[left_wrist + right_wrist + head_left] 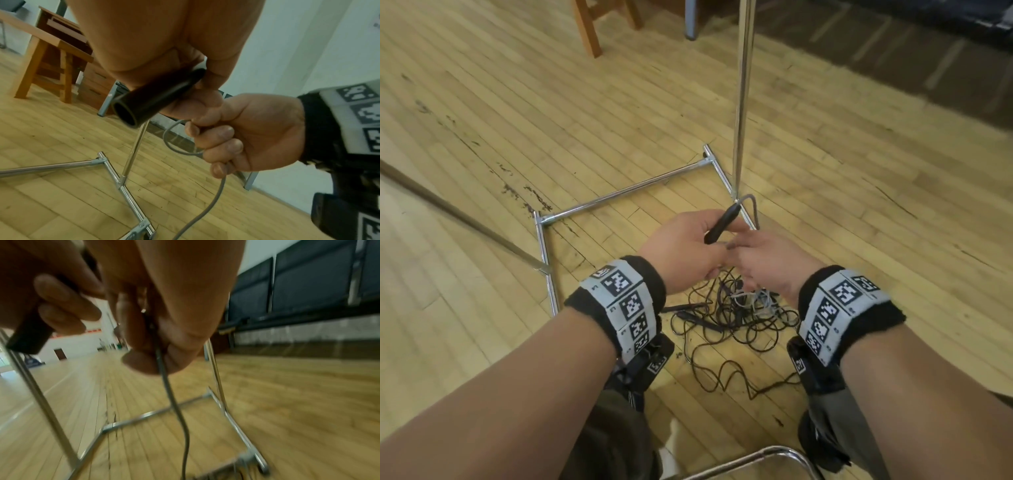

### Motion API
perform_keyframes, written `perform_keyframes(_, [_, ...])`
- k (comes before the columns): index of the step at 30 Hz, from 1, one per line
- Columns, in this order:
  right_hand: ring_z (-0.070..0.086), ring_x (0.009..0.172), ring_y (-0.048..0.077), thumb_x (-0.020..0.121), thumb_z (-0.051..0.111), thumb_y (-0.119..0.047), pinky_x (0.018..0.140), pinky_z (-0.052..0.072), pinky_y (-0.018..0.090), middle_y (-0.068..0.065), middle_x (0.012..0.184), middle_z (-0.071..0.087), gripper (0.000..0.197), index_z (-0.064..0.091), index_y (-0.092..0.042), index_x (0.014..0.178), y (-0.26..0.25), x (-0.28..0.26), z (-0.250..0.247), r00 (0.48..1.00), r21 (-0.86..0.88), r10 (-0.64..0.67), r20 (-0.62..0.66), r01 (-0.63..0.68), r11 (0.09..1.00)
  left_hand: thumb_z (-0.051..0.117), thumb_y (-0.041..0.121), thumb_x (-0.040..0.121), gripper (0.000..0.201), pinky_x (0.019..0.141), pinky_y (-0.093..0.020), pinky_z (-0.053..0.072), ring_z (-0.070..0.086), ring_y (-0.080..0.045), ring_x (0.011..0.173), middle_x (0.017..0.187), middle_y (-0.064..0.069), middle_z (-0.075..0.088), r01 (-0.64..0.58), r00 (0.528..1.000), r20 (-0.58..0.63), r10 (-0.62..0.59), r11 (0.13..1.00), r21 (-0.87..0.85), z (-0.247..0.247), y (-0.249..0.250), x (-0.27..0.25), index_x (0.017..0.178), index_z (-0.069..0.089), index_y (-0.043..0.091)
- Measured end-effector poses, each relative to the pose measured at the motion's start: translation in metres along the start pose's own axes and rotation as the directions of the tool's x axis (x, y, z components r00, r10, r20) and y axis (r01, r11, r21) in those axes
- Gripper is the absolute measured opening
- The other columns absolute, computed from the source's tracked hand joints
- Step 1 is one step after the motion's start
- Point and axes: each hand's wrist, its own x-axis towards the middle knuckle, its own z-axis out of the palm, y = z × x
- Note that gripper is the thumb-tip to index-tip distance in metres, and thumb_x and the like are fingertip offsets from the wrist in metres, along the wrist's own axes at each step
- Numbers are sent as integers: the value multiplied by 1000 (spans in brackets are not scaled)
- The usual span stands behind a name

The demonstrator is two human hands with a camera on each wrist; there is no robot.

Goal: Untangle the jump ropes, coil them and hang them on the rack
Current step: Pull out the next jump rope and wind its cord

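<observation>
My left hand grips a black jump-rope handle, its open end pointing down and left in the left wrist view. A grey rope loops out of the handle's top and drops down. My right hand pinches that grey rope just below the handle. On the floor under both hands lies a tangled pile of black and grey ropes with black handles in it. The chrome rack stands just beyond my hands.
The rack's base bars frame the wooden floor around the pile. A wooden chair leg and wooden furniture stand further off. A chrome tube curves near my knees. Dark mats line the right wall.
</observation>
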Motion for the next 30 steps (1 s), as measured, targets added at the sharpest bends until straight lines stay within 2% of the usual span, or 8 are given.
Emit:
perform_keyframes(4, [45,52,15,99,55,-7,64,46,41,1,62,48,16,66,0,108,-7,-11,5,987,-183,-84,139,109,977,57,3,89,53,61,-25,62,72,-16,62,72,-1,75,-44,990,134,34,997,70,1,2,0,120,66,46])
perform_keyframes(10, [50,58,16,93,62,-13,69,53,44,-6,58,52,12,73,-6,91,-25,-27,-12,988,-298,-102,120,133,945,65,29,98,9,58,-29,55,55,-7,47,65,13,70,10,973,226,-51,984,180,-9,0,-5,91,65,35])
perform_keyframes(13, [51,54,13,96,63,-14,69,50,40,-5,57,53,11,69,-14,87,-38,-32,-21,981,-204,-166,97,183,962,71,42,98,23,51,-29,46,48,-11,45,56,9,55,-13,992,126,6,998,55,-22,3,-11,88,67,21])
perform_keyframes(16, [53,55,11,100,61,-24,71,53,37,-8,58,54,18,65,-23,83,-43,-35,-29,966,-175,-247,76,256,951,74,43,93,21,49,-30,40,44,-13,45,54,11,48,-38,986,-166,17,991,-129,-45,5,-14,83,70,25])
perform_keyframes(20, [57,63,12,104,53,-35,71,55,33,-4,68,58,24,65,-23,88,-15,-40,-53,988,-401,-151,24,147,904,69,38,88,15,49,-32,42,44,-13,46,68,2,55,11,785,-567,-249,921,-390,-80,-10,-13,78,70,27])
perform_keyframes(23, [54,56,9,106,49,-37,59,48,27,-5,66,59,28,64,-22,88,-8,-35,-66,997,-605,-59,42,72,793,66,33,96,14,56,-34,49,53,-16,52,79,-3,66,208,683,-623,-381,920,-333,-90,-38,-13,95,72,21])
perform_keyframes(26, [49,50,6,104,50,-37,57,47,33,-8,60,56,29,68,-23,86,-24,-25,-77,991,-636,-129,-23,85,767,61,34,102,23,51,-26,54,63,-12,59,97,7,74,282,792,-546,-274,957,-70,-79,-45,-7,123,69,35])
perform_keyframes(30, [50,53,6,103,51,-41,48,37,24,-9,64,58,28,67,-28,84,-44,-16,-67,983,-713,-183,8,134,689,62,24,99,40,46,-16,49,62,-4,51,113,31,72,-4,941,-339,-12,999,-47,-43,-15,8,133,66,45])
